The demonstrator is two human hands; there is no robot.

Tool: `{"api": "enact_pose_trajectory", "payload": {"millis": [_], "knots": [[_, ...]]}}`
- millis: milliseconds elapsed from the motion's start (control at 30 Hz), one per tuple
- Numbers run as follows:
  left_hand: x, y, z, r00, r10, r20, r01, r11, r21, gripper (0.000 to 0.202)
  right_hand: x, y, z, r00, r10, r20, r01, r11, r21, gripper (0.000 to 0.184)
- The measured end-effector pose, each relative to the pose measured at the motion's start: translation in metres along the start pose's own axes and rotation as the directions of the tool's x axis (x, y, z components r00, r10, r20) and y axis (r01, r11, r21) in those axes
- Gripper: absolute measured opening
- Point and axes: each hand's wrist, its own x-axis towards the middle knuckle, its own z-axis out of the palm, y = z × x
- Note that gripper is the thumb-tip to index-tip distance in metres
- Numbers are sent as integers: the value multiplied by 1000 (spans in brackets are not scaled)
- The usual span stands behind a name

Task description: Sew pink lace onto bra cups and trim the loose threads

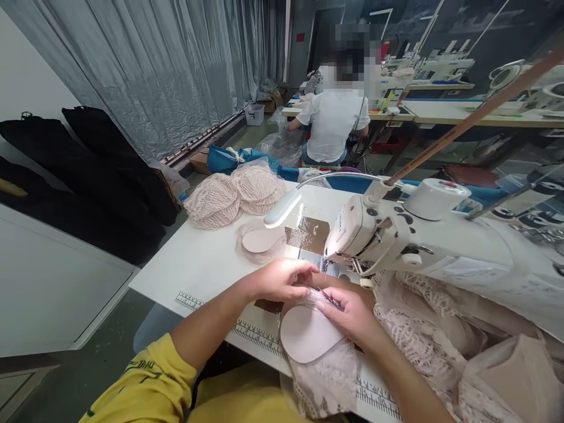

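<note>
A beige lace piece (328,376) with a smooth pale oval pad (308,333) on it hangs over the table's front edge, before the sewing machine (352,235). My left hand (282,279) is closed, thumb and fingers pinching the gathered upper edge of the lace. My right hand (352,314) is closed at the same edge, its thumb on the lace beside the pad. Slim dark blades, which look like thread snips (331,299), stick out from the right-hand fingers; their handle is hidden. Both hands are just in front of the needle area.
Two stacks of lace cups (258,188) stand at the table's back left, with another pale pad (263,240) nearer. A lamp (282,208) hangs over the table (198,264). More lace fabric (423,329) is heaped at right. A person (328,123) sits ahead.
</note>
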Motion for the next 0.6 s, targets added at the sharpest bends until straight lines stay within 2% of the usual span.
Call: {"api": "enact_pose_trajectory", "payload": {"millis": [67, 100, 167, 233, 300, 400, 467, 600], "knots": [[-13, 4, -10, 994, -79, -81, 79, 997, 8, 36, -2, 0, 0, 1000, -17, -17, 17, 1000, 7, 35], [-19, 3, -14, 985, -158, -66, 156, 987, -30, 35, -4, 0, 0, 999, -36, -25, 37, 999, 25, 34], [-28, -1, -19, 950, -301, 79, 310, 939, -147, 40, -7, -1, -1, 996, -86, -39, 88, 994, 68, 31], [-31, -8, -14, 915, -317, 248, 383, 874, -299, 47, -9, -2, 0, 989, -133, -60, 139, 984, 111, 29], [-28, -14, -2, 921, -259, 291, 376, 786, -491, 51, -11, -3, 2, 985, -166, -54, 172, 977, 127, 28], [-17, -18, 17, 949, -249, 192, 311, 665, -679, 45, -12, -2, 5, 986, -166, -1, 165, 983, 77, 30], [-11, -19, 24, 952, -273, 138, 290, 663, -690, 42, -14, -1, 6, 992, -129, -5, 129, 990, 49, 32], [-8, -17, 25, 954, -280, 108, 287, 744, -603, 41, -16, 4, 4, 989, -66, -131, 79, 992, 97, 42]]}}
